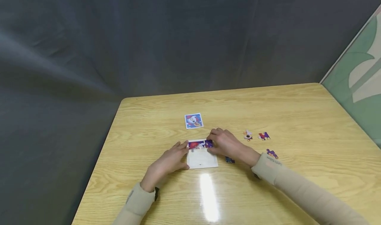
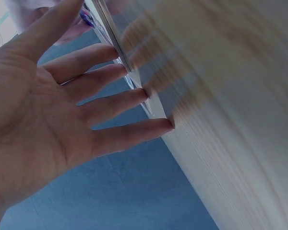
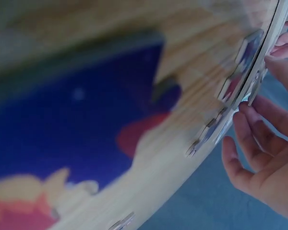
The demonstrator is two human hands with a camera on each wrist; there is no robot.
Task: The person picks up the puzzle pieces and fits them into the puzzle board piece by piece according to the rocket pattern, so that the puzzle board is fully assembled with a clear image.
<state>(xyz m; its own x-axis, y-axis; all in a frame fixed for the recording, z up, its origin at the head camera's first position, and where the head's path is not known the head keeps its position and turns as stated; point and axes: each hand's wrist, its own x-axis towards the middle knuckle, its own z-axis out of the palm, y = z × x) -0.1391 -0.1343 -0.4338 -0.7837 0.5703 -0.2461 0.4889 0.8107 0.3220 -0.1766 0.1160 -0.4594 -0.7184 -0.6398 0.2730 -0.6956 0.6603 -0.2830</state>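
A white puzzle tray (image 1: 202, 160) lies on the table with joined purple and red pieces (image 1: 196, 145) along its far edge. The left hand (image 1: 168, 160) steadies the tray's left side, thumb and fingers spread; in the left wrist view the fingertips of that hand (image 2: 86, 100) touch the edge. At the tray's far right corner the right hand (image 1: 227, 144) pinches a purple piece (image 1: 209, 143) between thumb and fingers. The right wrist view shows this hand (image 3: 269, 143) with bent fingers at the piece.
Beyond the tray lies a square picture card (image 1: 194, 120). Loose pieces rest to the right: one white and orange (image 1: 248, 135), one red and purple (image 1: 264, 136), one purple (image 1: 272, 153) by the right sleeve. A dark blue piece (image 1: 230, 159) sits under the right wrist.
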